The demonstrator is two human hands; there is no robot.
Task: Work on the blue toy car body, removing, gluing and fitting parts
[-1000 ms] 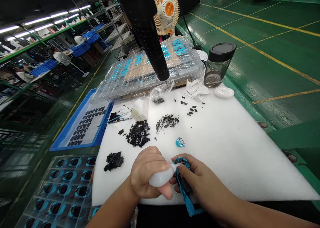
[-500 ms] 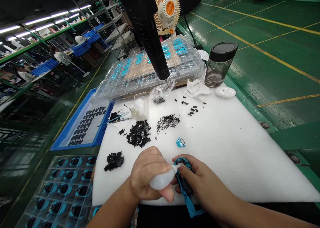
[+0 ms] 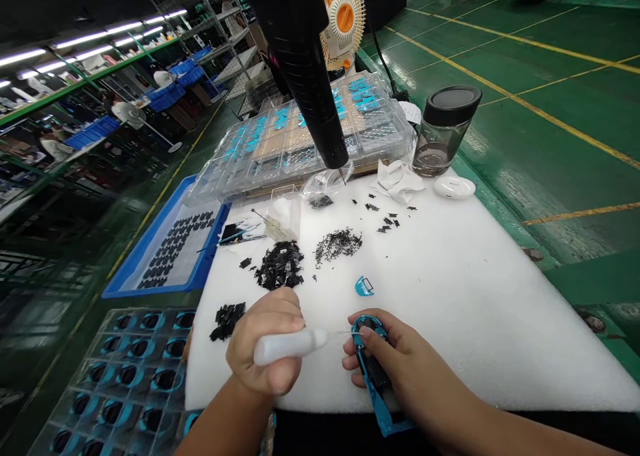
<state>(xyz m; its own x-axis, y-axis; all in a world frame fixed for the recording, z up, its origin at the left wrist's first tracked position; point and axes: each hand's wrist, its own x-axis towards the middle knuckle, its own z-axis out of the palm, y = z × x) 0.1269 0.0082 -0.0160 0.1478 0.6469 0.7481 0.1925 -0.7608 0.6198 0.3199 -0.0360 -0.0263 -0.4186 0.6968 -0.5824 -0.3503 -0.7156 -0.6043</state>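
Observation:
My left hand [image 3: 267, 343] is wrapped round a white squeeze bottle [image 3: 290, 346], whose thin tip points right at the top of a blue and black housing [image 3: 375, 376]. My right hand [image 3: 405, 363] grips that housing near the front edge of the white foam mat [image 3: 480, 296], thumb on its upper part. Beyond the housing lies a small blue piece with a dark frame [image 3: 365, 286]. Black flat parts form a large pile [image 3: 280, 266] and a smaller pile [image 3: 227, 321], with tiny black screws [image 3: 339, 244] to their right.
A black electric screwdriver [image 3: 313, 76] hangs over the mat. Behind are clear trays [image 3: 300, 136], a lidded cup [image 3: 445, 133] and a white case [image 3: 455, 187]. A blue tray [image 3: 200, 269] and a compartment tray [image 3: 115, 376] stand at the left.
My left hand has drawn the bottle left, away from the housing, and the bottle now lies more level. My right hand still holds the housing in nearly the same place.

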